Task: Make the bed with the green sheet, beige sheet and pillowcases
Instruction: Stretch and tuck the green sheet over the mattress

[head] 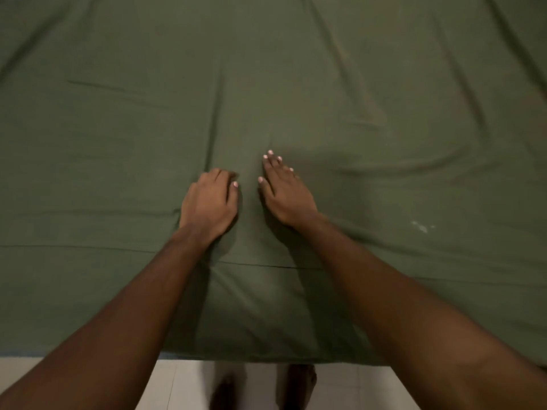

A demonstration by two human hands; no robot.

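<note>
The green sheet (pixel 355 99) covers the whole bed and hangs over the near edge. Long creases run across it, one straight ahead of my hands. My left hand (pixel 208 204) rests palm down on the sheet near the front edge, its fingers bent down into the cloth. My right hand (pixel 285 192) lies flat beside it with straight fingers pressing the sheet. A narrow strip of cloth separates the two hands. No beige sheet or pillowcase is in view.
The near edge of the bed runs along the bottom of the view, with pale floor tiles (pixel 183 386) below it. My bare feet (pixel 297 386) stand on the tiles close to the bed. A small whitish mark (pixel 421 227) sits on the sheet to the right.
</note>
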